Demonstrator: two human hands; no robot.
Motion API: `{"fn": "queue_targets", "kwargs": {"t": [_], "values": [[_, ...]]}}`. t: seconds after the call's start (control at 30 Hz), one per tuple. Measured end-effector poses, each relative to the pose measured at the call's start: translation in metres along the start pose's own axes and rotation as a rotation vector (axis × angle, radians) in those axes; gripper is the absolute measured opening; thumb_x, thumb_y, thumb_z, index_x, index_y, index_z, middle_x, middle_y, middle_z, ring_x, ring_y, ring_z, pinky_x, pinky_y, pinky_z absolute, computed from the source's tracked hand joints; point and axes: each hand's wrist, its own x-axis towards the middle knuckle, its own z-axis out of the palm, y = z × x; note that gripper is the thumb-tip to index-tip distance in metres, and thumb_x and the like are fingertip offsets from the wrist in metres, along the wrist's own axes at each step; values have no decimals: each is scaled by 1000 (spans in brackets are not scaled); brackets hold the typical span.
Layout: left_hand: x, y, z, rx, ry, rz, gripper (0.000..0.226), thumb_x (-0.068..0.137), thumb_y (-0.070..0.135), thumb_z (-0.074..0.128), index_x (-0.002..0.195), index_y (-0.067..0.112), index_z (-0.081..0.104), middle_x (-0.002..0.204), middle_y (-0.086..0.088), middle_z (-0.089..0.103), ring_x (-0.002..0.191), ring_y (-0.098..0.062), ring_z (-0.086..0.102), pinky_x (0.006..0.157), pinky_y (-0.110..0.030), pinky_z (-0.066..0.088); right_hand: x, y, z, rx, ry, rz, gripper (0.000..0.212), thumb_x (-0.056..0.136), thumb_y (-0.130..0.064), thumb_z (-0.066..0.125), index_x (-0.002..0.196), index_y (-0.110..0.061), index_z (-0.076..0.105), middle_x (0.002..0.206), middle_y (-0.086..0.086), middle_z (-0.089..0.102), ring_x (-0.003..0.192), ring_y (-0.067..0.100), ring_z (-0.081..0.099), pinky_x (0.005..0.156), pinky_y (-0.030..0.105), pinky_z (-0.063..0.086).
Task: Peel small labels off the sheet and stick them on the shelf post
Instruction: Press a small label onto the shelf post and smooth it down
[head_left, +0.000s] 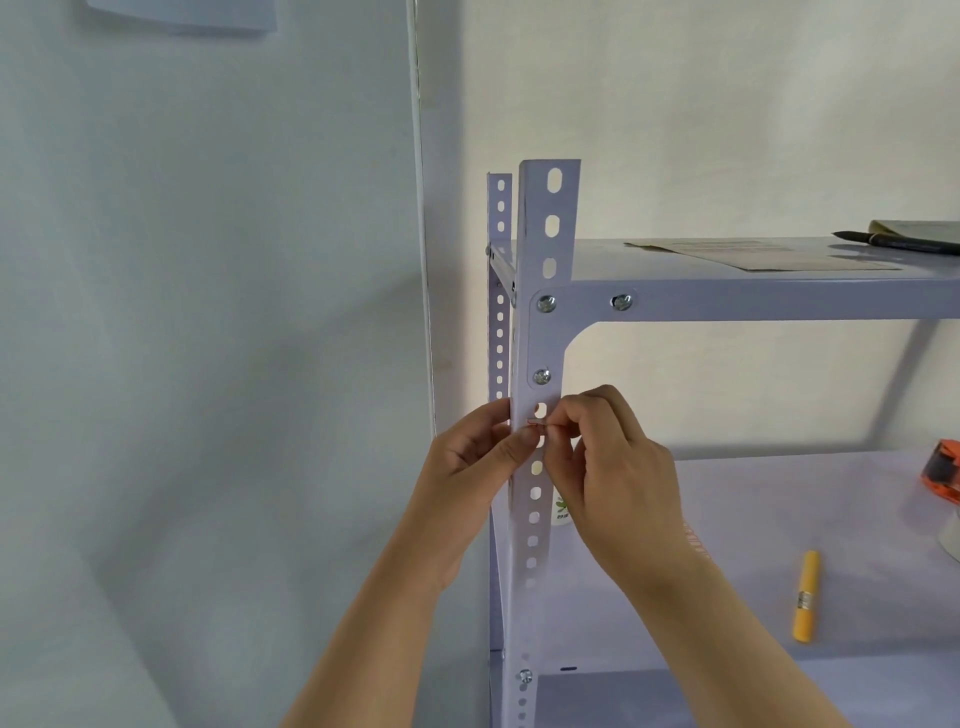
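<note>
A pale lilac perforated shelf post (546, 244) stands upright in the middle of the view, with several slots and bolts. Both hands meet on it just below the corner bracket. My left hand (475, 449) wraps the post's left edge, thumb pressed on its front face. My right hand (615, 462) pinches a tiny reddish label (535, 422) with thumb and forefinger against the post's front, beside a slot. The label is thin and mostly hidden by the fingertips. A label sheet (763, 254) lies flat on the top shelf.
A black pen (898, 240) lies on the top shelf at the right. The lower shelf (779, 519) holds a yellow marker (806, 597) and an orange tape dispenser (943, 470). A second rear post (500, 208) stands just left. White wall fills the left.
</note>
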Motion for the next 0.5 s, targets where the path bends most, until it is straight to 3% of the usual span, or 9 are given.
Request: {"fn": "queue_targets", "kwargs": {"t": [0.33,0.5], "values": [[1,-3,-3,38,9,12,42,85,27,67,125,14,69,117,-22,73,106,-24,71,103,-45,52,-3,0,-5,75,-90,29,16,91,-26,45,87,-13,52,89,-1,59,48,14,44,38,35,43],[1,-4,-4,77,40,4,36,89,22,68,124,14,69,118,-25,71,115,-39,66,106,-53,49,-4,0,-6,121,-112,56,23,93,-31,42,86,-12,52,85,-4,54,49,13,43,41,37,43]]}}
